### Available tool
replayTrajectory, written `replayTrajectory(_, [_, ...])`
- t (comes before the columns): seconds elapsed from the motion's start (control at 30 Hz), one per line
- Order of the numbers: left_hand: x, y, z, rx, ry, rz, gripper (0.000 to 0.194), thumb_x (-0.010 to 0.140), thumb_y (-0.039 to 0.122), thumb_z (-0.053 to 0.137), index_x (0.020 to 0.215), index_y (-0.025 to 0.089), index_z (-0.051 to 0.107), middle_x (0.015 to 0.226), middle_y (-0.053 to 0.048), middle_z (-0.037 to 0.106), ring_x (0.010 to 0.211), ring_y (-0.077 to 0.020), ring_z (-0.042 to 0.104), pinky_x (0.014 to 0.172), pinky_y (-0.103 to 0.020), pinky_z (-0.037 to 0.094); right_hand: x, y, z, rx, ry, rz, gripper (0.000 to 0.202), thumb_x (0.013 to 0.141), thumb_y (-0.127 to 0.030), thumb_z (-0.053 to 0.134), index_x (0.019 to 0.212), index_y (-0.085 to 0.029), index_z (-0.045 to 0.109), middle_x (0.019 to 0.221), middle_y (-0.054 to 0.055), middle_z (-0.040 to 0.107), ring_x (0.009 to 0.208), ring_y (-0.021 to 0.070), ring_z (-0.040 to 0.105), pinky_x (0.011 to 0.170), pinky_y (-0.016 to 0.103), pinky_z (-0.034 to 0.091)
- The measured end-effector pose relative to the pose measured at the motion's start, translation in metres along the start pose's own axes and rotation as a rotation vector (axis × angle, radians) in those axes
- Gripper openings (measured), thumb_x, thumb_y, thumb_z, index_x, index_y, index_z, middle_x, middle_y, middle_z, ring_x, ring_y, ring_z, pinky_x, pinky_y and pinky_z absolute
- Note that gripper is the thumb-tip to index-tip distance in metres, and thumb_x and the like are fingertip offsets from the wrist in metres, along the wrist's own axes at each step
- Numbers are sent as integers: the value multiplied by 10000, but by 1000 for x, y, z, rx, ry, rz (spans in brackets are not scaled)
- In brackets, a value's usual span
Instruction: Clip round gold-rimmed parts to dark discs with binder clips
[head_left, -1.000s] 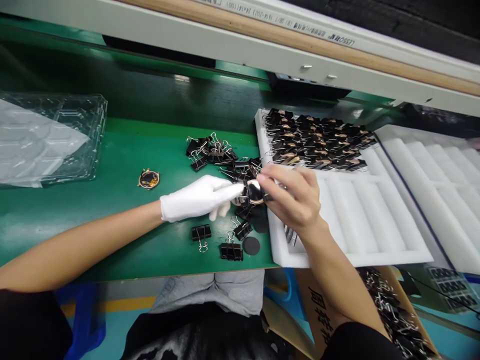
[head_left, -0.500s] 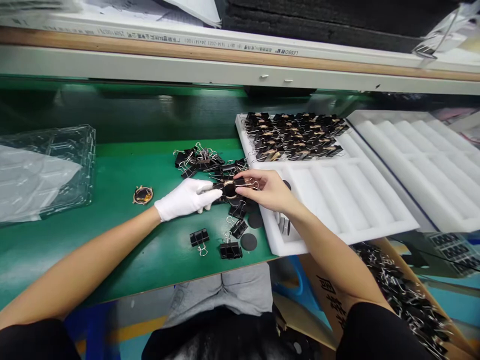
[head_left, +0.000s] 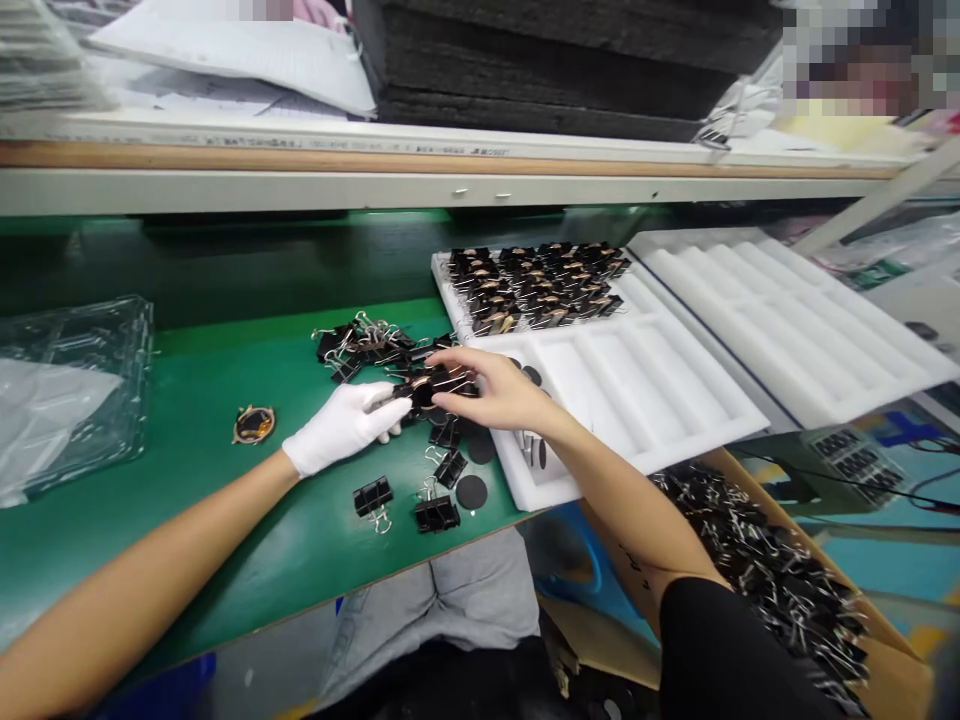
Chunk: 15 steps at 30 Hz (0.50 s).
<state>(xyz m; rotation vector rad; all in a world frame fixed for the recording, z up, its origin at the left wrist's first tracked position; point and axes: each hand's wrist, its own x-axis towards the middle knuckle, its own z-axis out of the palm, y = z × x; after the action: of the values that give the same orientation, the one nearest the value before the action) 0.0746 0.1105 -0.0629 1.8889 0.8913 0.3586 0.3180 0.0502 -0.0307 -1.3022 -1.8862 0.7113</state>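
My left hand [head_left: 349, 425], in a white glove, grips the left side of a small round watch-like part [head_left: 422, 393] that has black binder clips on it. My bare right hand [head_left: 499, 393] is closed round the clip on the part's right side. Behind them lies a pile of black binder clips [head_left: 364, 342]. Nearer the table edge are loose clips [head_left: 373, 495] and a black disc [head_left: 472, 492]. Another round part [head_left: 254, 425], gold-rimmed, rests on the green table left of my gloved hand.
A white foam tray [head_left: 637, 400] at the right holds rows of clipped parts [head_left: 532, 285]. Beyond it lies a second white tray [head_left: 795, 320]. Clear plastic trays [head_left: 112, 380] are at the left. A box of clips [head_left: 780, 590] stands below right. A shelf [head_left: 337, 190] crosses the back.
The view has shifted, so the table's things appear further left. Both hands still hold the clipped part, with the right hand's fingers a little further apart.
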Motion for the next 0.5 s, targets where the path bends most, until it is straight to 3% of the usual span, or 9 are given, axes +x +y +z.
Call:
replayTrajectory(0.17, [0, -11, -3, 16, -79, 72, 401, 971, 558, 558, 927, 178, 679, 768, -15, 745, 607, -131, 668, 602, -249, 544, -12, -15, -8, -304, -95, -112, 257, 966, -200, 705, 1221, -206, 676, 1146, 69, 746, 1072, 245, 692, 914, 394, 479])
replayTrajectory(0.27, [3, -22, -6, -133, -85, 164, 572, 1007, 645, 441, 1181, 156, 682, 812, -47, 750, 612, -144, 669, 621, -281, 556, -33, -19, -27, -511, 37, -234, 299, 989, -94, 604, 1269, -194, 631, 1161, 84, 736, 1105, 258, 680, 923, 423, 399])
replayTrajectory(0.37, [7, -28, -10, -244, -47, 128, 647, 1035, 663, 359, 1251, 140, 672, 837, -74, 749, 628, -153, 677, 632, -293, 553, -55, -8, -80, -676, 255, -234, 245, 993, -102, 570, 1188, -234, 639, 1154, 70, 736, 1112, 261, 674, 969, 448, 334])
replayTrajectory(0.5, [8, -24, -13, -241, -52, 66, 595, 1039, 636, 401, 1224, 156, 700, 843, -73, 750, 645, -156, 675, 653, -292, 562, -71, 40, -189, -995, 459, 180, 140, 999, -189, 563, 1108, -223, 644, 1198, 115, 724, 1239, 335, 593, 1034, 505, 216])
